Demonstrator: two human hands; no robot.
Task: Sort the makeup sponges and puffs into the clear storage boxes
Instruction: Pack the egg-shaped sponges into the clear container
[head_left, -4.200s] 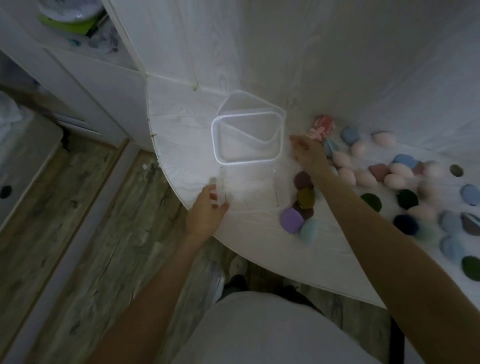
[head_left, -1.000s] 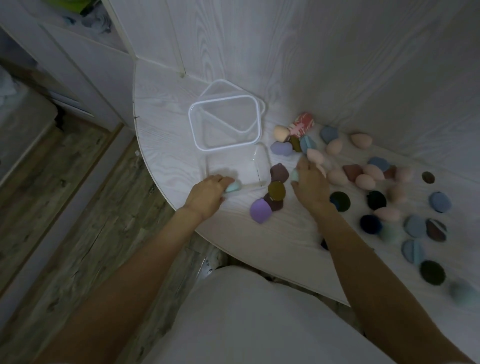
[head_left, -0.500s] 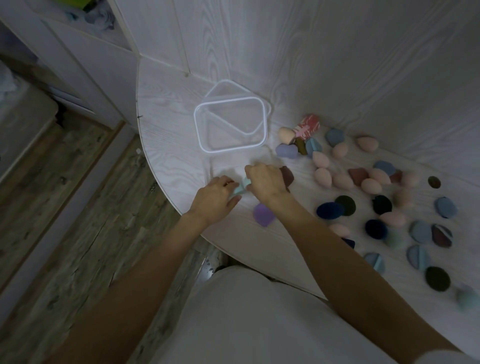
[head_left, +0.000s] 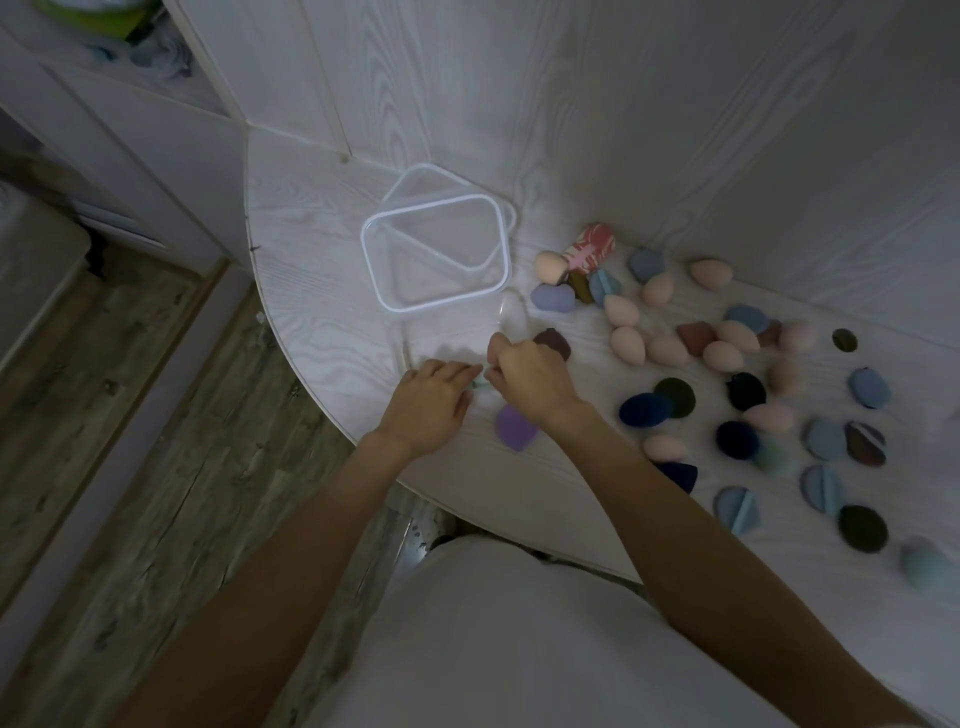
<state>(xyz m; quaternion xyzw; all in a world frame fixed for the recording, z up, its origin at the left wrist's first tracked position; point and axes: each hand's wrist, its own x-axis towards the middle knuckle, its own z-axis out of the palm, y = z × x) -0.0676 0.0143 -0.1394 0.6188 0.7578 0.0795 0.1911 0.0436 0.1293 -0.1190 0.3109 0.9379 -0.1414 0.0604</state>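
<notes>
Meeting over a small clear box (head_left: 457, 338) at the near edge of the white table (head_left: 322, 270), left hand (head_left: 434, 402) and right hand (head_left: 527, 374), almost touching each other. Left hand lying on the table at 7 o'clock of this box, fingers bent, with a bit of a teal sponge (head_left: 480, 383) showing at the fingertips; whether gripped or only touched, cannot tell. Right hand at 5 o'clock of the box, fingers curled down over the box's near right corner; what is inside this grip, cannot tell, being hidden by the knuckles. Box itself very transparent, only its edges seen, and its contents not clear.

At 12 o'clock of the small box, just beside it, a bigger clear box with white rim (head_left: 436, 260), and one more clear piece (head_left: 415, 179) lying under it, turned at an angle.

Half hidden under the right wrist, a purple sponge (head_left: 511, 428). Behind the right hand, at 1 o'clock of it, a dark brown sponge (head_left: 553, 343).

Spread over the table toward 3 o'clock of the hands, many sponges and puffs: pink egg-shaped sponges (head_left: 628, 345), a lilac sponge (head_left: 551, 299), a red patterned sponge (head_left: 592, 252) near the wall, a navy puff (head_left: 645, 409), blue round puffs (head_left: 735, 510), dark green puffs (head_left: 862, 529).
</notes>
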